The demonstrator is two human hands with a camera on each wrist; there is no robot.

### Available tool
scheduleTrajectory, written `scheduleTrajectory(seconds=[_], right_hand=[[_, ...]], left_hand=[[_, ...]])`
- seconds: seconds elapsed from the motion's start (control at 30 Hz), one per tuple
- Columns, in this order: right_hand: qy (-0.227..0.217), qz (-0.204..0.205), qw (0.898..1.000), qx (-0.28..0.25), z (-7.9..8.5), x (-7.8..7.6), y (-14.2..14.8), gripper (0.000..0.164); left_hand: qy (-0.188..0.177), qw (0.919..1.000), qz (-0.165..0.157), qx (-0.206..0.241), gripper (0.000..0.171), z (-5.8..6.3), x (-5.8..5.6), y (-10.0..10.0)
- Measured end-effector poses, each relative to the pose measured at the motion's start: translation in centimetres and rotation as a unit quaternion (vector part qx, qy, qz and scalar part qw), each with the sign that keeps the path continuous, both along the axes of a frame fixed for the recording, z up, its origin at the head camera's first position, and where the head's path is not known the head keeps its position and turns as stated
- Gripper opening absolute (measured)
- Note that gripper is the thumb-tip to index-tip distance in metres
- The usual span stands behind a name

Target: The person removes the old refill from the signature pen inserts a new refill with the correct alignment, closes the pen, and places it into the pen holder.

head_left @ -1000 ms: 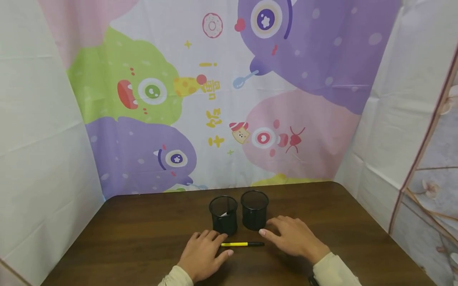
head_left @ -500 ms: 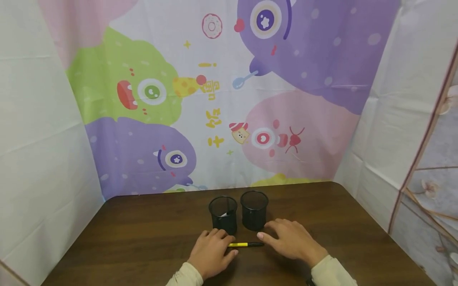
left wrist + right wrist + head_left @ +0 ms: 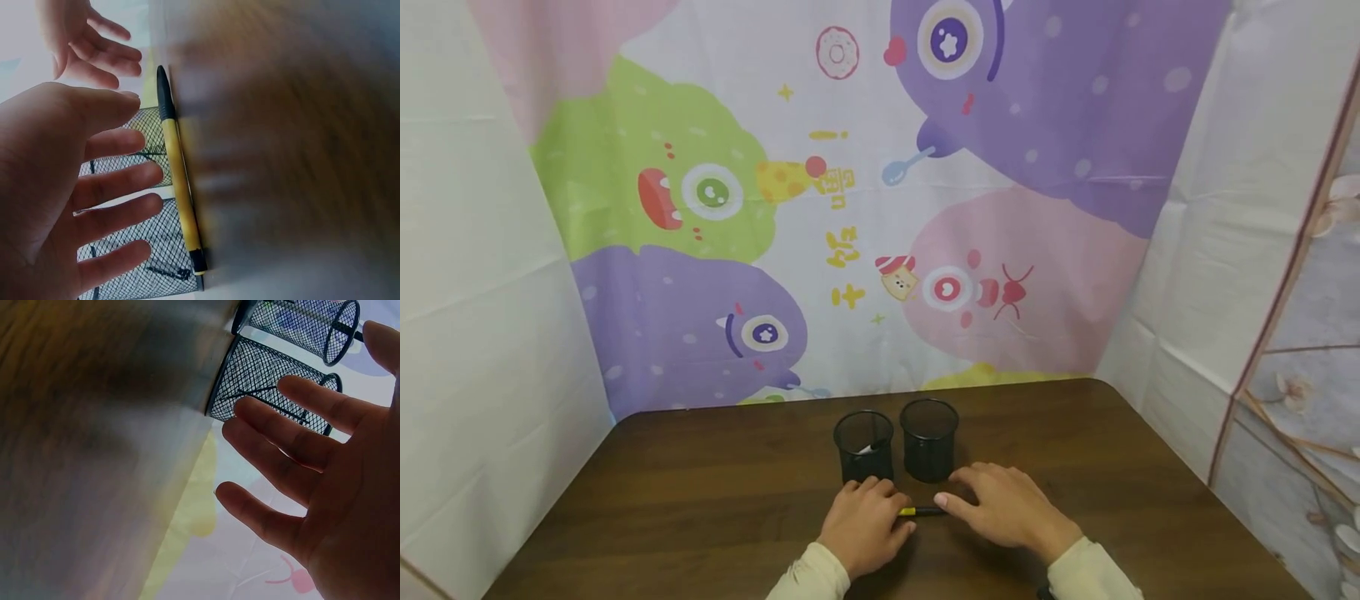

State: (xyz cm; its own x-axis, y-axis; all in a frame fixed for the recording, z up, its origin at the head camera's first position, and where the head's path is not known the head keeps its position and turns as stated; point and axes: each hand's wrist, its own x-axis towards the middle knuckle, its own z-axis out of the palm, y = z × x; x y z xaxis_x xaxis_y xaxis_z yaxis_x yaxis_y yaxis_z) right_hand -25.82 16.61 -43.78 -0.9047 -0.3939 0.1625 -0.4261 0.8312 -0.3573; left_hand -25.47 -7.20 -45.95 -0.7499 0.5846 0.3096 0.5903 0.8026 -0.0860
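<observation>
A yellow pen with black ends [image 3: 917, 512] lies on the table in front of two black mesh pen cups; its left part is hidden in the head view. My left hand [image 3: 867, 527] hovers over that part, and the left wrist view shows the whole pen [image 3: 177, 175] beyond its outstretched, spread fingertips. Something white and black [image 3: 868, 450] sits inside the left cup [image 3: 854, 463]. Nothing shows inside the right cup [image 3: 929, 458]. Beside that cup and the pen's right end is my right hand [image 3: 1011, 508], its fingers extended and holding nothing.
The brown wooden table [image 3: 700, 500] reaches back to a cartoon-print cloth [image 3: 865, 350]. White cloth walls [image 3: 482, 417] close in both sides. The two cups stand close together near the middle of the table.
My left hand has moved to the right along the pen, covering more of it. My right hand has shifted slightly toward the front and left. Pen and cups stay in place.
</observation>
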Motion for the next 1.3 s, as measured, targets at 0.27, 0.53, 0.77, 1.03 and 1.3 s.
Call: scheduleTrajectory(seconds=[0.27, 0.53, 0.77, 1.03, 1.3], right_hand=[[-0.004, 0.01, 1.0, -0.002, -0.1, 0.0, 0.3, 0.066], [0.0, 0.005, 1.0, 0.002, -0.2, 0.0, 0.6, 0.065], [0.005, 0.01, 1.0, 0.002, -0.4, 0.0, 0.8, 0.064], [0.012, 0.007, 1.0, -0.001, -0.4, 0.1, 1.1, 0.065], [0.001, 0.01, 1.0, -0.009, -0.5, 0.4, 1.2, 0.065]], left_hand=[[0.008, 0.9999, 0.004, -0.008, 0.025, 0.0, -0.1, 0.4], [0.011, 0.9999, 0.005, -0.011, 0.022, -0.2, -0.6, 1.0], [0.037, 0.9992, -0.008, -0.014, 0.02, -0.6, -1.2, 2.1], [0.046, 0.9982, -0.007, -0.037, 0.016, -0.7, -1.4, 2.8], [0.04, 0.9984, -0.001, -0.04, 0.013, -0.5, -1.5, 3.2]])
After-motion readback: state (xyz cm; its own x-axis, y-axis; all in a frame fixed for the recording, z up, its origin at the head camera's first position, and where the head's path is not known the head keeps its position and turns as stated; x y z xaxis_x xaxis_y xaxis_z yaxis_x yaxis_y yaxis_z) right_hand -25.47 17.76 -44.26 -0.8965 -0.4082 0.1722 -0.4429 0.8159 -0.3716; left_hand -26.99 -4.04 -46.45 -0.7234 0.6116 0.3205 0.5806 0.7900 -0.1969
